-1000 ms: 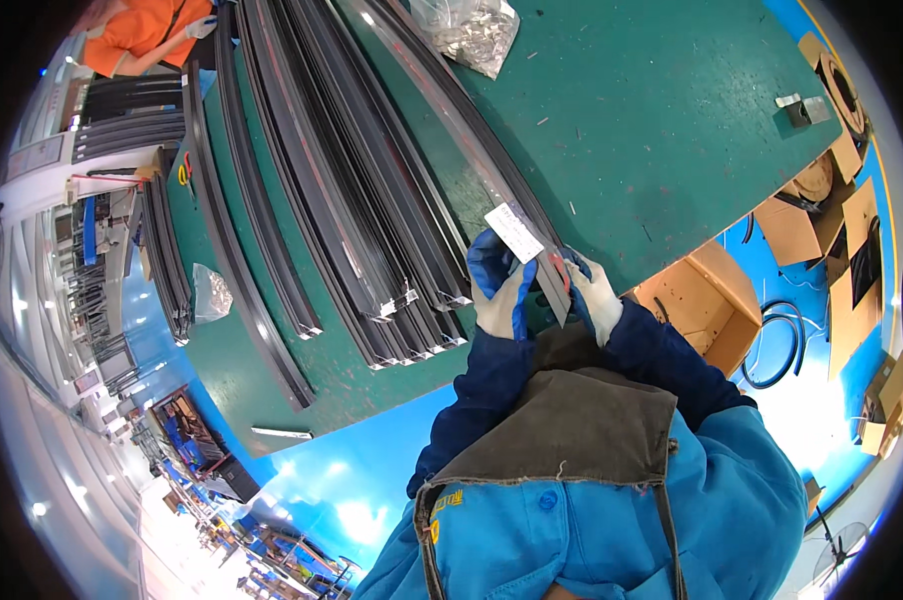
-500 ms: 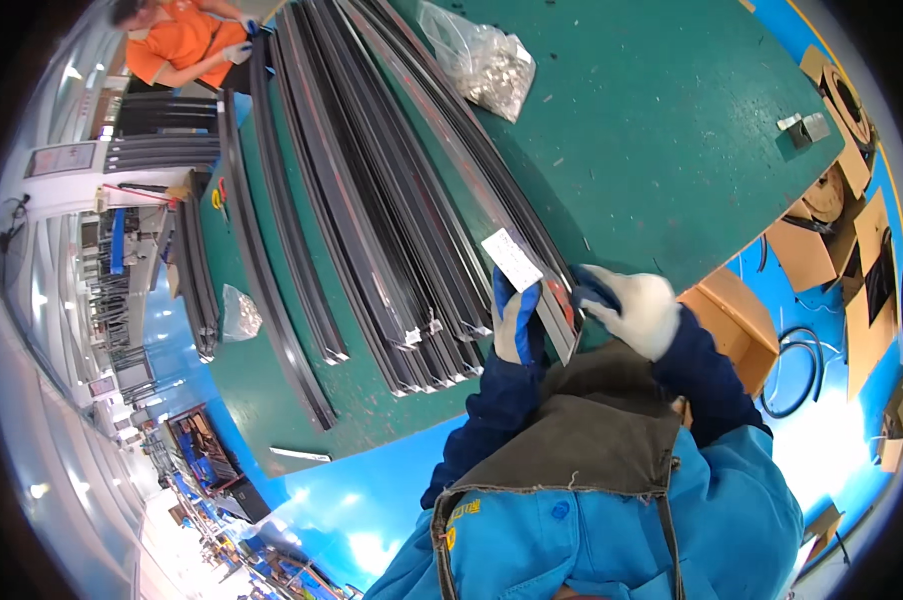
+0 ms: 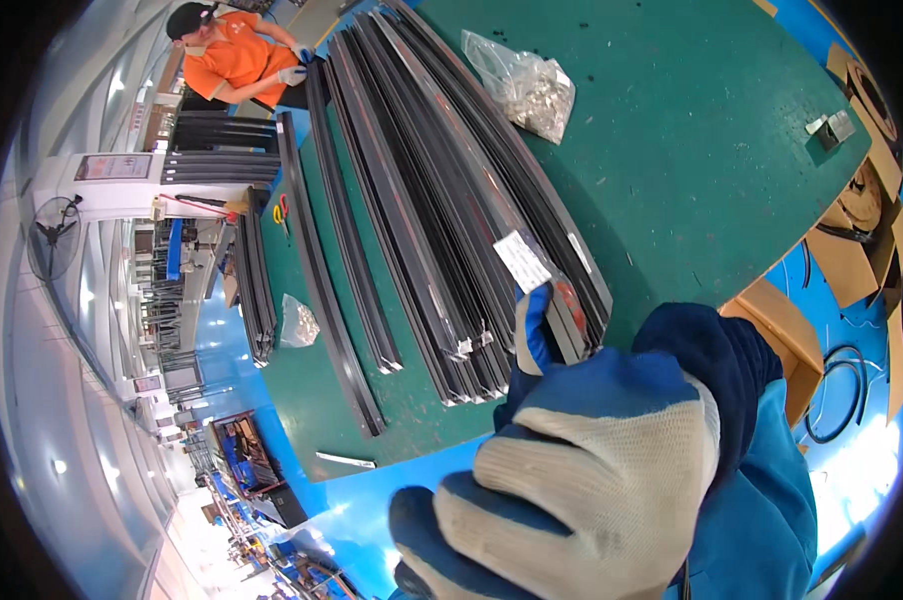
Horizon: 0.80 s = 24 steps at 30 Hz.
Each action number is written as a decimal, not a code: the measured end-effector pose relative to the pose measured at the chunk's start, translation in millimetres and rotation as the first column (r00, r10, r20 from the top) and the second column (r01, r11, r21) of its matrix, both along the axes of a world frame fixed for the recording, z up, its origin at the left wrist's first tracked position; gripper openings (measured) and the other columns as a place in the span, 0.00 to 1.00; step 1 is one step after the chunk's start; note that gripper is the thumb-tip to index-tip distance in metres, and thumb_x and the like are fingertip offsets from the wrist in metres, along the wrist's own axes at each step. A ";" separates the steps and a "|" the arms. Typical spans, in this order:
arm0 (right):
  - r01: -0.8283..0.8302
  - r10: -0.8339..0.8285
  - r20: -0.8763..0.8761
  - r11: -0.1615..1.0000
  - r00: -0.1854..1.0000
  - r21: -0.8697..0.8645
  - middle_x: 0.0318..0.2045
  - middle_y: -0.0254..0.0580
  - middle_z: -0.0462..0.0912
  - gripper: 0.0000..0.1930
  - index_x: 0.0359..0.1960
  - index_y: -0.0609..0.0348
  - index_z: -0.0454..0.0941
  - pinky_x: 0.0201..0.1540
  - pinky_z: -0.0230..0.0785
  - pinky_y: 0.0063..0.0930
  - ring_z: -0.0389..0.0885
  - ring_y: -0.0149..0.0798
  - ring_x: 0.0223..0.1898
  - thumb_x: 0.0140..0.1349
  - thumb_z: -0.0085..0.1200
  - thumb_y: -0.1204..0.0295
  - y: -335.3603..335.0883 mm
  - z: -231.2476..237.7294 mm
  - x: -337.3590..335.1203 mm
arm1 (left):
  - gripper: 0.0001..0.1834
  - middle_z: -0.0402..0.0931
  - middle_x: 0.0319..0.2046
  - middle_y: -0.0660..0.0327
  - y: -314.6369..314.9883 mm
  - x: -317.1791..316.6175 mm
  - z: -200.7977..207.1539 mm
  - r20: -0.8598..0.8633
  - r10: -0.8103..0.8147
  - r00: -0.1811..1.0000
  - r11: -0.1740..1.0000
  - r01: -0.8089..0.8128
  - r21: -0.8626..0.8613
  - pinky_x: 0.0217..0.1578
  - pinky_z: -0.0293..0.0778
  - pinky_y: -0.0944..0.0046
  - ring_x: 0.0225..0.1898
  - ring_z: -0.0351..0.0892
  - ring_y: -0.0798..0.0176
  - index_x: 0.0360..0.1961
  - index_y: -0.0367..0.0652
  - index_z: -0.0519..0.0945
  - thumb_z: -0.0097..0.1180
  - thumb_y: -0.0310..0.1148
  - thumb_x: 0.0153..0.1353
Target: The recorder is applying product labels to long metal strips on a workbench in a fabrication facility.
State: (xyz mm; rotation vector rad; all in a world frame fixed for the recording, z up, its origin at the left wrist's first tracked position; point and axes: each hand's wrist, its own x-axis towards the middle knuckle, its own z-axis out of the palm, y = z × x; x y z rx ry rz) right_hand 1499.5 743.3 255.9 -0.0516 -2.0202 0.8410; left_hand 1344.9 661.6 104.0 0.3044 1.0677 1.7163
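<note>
My left hand [image 3: 534,340], in a white and blue glove, is closed on the near end of a dark metal profile [image 3: 562,325] with a reddish patch. Its thumb lies along the profile, just below a white paper label [image 3: 522,260]. Part of this hand is hidden behind my right. Large and close to the camera, my gloved right hand [image 3: 602,460] is raised with its back showing. Its fingers are bent but apart, nothing shows in them, and the palm is hidden. A bundle of long dark profiles [image 3: 412,200] lies beside my left hand on the green table [image 3: 692,180].
On the table are a clear bag of small metal parts [image 3: 532,90], a smaller bag [image 3: 299,322], scissors [image 3: 282,210] and a metal block [image 3: 830,130]. A co-worker in orange [image 3: 234,55] stands at the far left. A cardboard box [image 3: 782,345] is by the table's right edge.
My right hand has left the profile's end and come up toward the camera, covering my lap. My left hand stays at the profile. The whole view has shifted to the right.
</note>
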 end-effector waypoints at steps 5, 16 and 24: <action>0.024 -0.008 0.139 0.993 0.990 -0.113 0.30 0.43 0.78 0.16 0.36 0.61 0.77 0.25 0.70 0.25 0.76 0.37 0.23 0.47 0.60 0.67 12.3 -8.6 -14.2 | 0.21 0.72 0.43 0.53 -15.7 37.3 -9.7 0.128 0.010 0.992 0.999 -0.005 -0.037 0.47 0.68 0.63 0.43 0.72 0.61 0.56 0.42 0.65 0.44 0.35 0.61; 0.356 -0.264 0.407 0.919 0.874 -0.170 0.28 0.39 0.79 0.20 0.39 0.57 0.76 0.29 0.72 0.26 0.78 0.42 0.23 0.45 0.63 0.62 13.9 -94.1 0.1 | 0.19 0.73 0.42 0.54 2.3 37.9 11.1 0.146 0.019 0.989 0.988 -0.041 0.147 0.47 0.69 0.63 0.43 0.73 0.62 0.54 0.42 0.65 0.41 0.35 0.63; 0.401 -0.168 0.504 0.825 0.847 -0.398 0.30 0.42 0.80 0.22 0.41 0.58 0.76 0.30 0.72 0.27 0.79 0.43 0.24 0.44 0.64 0.62 -0.1 -130.4 -11.1 | 0.19 0.72 0.43 0.56 2.2 40.5 -7.6 -0.001 0.122 0.992 0.992 -0.122 -0.011 0.45 0.69 0.65 0.42 0.73 0.63 0.54 0.43 0.65 0.40 0.40 0.66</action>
